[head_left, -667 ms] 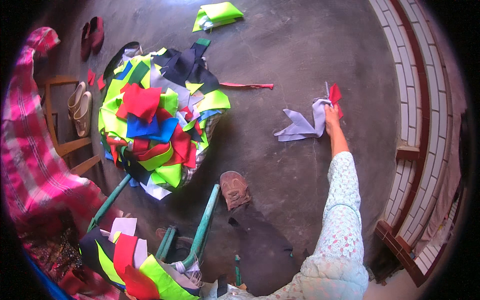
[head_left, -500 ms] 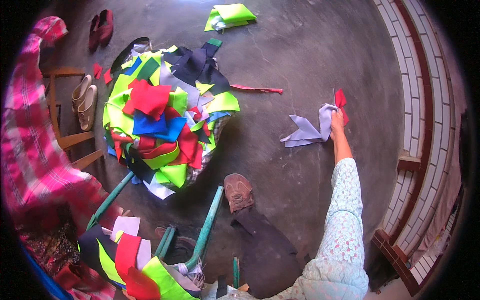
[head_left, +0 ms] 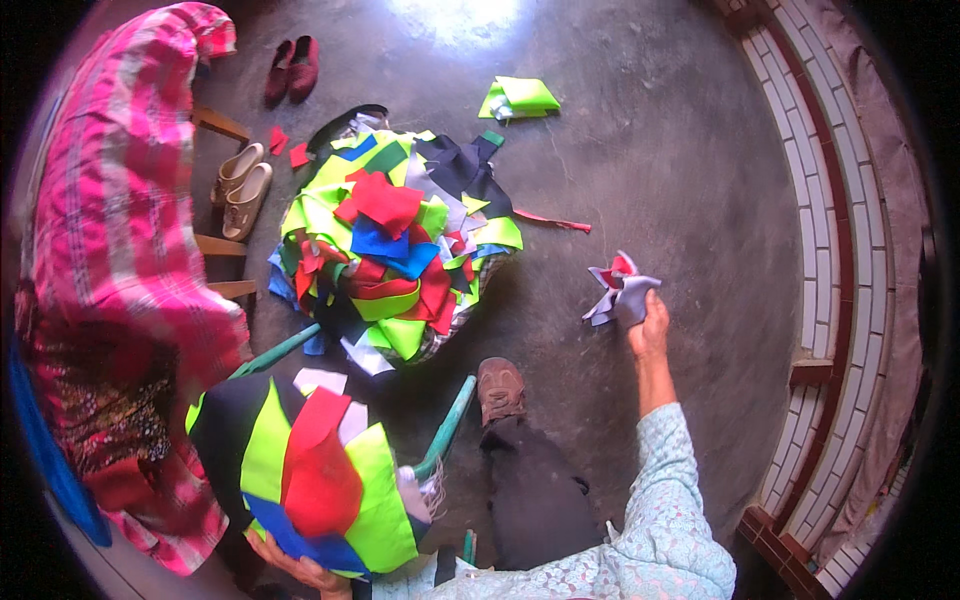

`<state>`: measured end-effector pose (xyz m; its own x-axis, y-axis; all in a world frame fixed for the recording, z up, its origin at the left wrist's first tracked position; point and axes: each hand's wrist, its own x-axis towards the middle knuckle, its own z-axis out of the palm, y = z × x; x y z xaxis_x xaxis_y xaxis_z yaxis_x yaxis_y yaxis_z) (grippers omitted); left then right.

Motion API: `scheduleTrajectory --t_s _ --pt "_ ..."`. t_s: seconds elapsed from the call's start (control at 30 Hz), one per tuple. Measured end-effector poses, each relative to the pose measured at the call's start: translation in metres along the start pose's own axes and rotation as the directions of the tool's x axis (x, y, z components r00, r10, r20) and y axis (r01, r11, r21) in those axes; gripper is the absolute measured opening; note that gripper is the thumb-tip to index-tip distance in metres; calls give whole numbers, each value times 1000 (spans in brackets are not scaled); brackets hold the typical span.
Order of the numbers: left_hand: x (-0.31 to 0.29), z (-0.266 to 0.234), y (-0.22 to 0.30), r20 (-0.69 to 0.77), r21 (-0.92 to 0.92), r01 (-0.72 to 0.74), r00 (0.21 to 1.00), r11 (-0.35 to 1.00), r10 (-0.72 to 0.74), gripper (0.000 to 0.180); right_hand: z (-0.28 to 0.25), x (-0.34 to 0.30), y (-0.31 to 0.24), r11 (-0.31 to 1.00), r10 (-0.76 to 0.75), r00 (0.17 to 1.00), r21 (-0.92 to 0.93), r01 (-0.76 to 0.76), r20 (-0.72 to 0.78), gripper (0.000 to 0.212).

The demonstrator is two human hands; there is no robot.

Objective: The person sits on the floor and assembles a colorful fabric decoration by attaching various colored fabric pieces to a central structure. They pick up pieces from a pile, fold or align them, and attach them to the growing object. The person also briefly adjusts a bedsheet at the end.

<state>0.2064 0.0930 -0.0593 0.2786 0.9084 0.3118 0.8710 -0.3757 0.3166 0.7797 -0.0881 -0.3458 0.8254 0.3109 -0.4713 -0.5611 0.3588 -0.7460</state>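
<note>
Hands: right hand [head_left: 650, 325] grips 2 scraps [head_left: 622, 290] | left hand [head_left: 300, 570] holds 1 bundle [head_left: 320, 480]

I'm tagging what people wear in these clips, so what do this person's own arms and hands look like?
The right arm wears a long, pale blue-green sleeve with a fine lacy floral pattern, ending short of the wrist. The right hand is bare: no glove, ring or watch shows. Of the left hand, only bare fingers show at the lower edge; its sleeve is hidden.
</note>
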Motion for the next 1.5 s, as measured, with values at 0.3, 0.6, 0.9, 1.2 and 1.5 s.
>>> scheduleTrajectory --t_s 0.3,0.6,0.9,1.2,1.5 --pt "1 -13 12 0 111 -59 998 992 59 59 78 -150 -2 975 219 970 12 -222 103 32" --pt "2 -14 14 -105 123 -36 993 992 49 54 81 -241 -37 956 292 941 -48 -288 169 32" --pt "-4 -15 7 -155 95 18 988 995 -3 55 198 -297 -100 992 -3 890 -109 59 456 23" --pt "-9 -19 3 -228 28 21 974 999 -14 55 330 -403 -131 994 -108 583 88 63 805 26" --pt "-9 -15 -2 -280 -30 22 960 999 -29 52 378 -431 -36 964 255 446 -262 -47 858 28"
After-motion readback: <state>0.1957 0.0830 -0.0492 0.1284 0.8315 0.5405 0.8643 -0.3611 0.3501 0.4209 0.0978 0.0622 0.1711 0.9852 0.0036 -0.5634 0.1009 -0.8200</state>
